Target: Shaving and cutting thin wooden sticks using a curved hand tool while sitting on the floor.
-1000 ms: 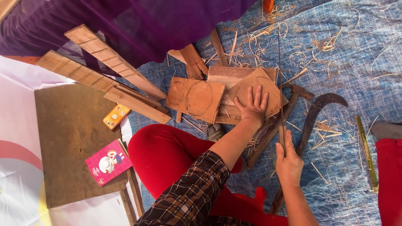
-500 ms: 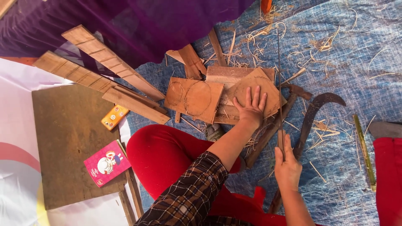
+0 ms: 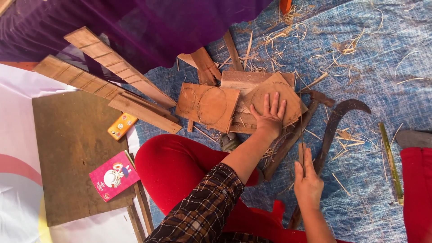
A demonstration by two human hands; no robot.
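My left hand point(image 3: 270, 118) lies flat, fingers spread, on an angular piece of thin brown wood point(image 3: 288, 96) that rests on a stack of boards. Beside it to the left is a square wooden board point(image 3: 208, 105) with circles drawn on it. Nearer to me, my right hand point(image 3: 308, 182) is closed around a short wooden strip point(image 3: 301, 154) held upright. It is just beside the dark handle of a curved sickle point(image 3: 344, 110) lying on the blue mat point(image 3: 373, 58).
Long wooden slats point(image 3: 112, 63) lie at the left by purple cloth point(image 3: 171, 22). A flat brown board point(image 3: 67, 148) carries a pink card box point(image 3: 113, 175); an orange box point(image 3: 121, 126) sits nearby. My red-clad knee point(image 3: 175, 166) is in the middle. Shavings litter the mat; a green stick point(image 3: 390, 162) lies right.
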